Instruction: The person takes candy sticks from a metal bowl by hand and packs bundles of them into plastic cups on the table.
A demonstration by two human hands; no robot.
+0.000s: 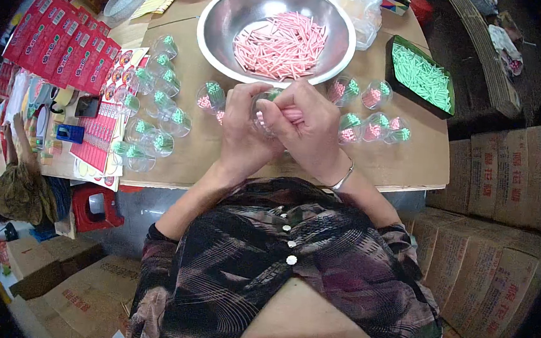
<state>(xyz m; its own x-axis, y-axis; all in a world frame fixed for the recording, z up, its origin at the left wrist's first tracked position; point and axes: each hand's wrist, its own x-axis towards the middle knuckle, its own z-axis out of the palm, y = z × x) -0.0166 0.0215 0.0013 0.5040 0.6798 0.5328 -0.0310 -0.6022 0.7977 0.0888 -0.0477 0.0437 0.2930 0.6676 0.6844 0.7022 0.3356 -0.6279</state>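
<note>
While the left hand (242, 125) curls round a cup (262, 120), fingers closed on it, the right hand (314, 118) grips pink sticks (293, 114) just beside it, fingers folded tight; bowl (219, 35) of more beyond; green sticks (421, 76) in a tray (423, 100), right; other cups (161, 106) either side.

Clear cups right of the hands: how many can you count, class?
5: two cups in the row nearer the metal bowl, three cups in the row nearer the table edge. The right hand may hide others.

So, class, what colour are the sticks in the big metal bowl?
The sticks are pink, shown best in the head view.
</note>
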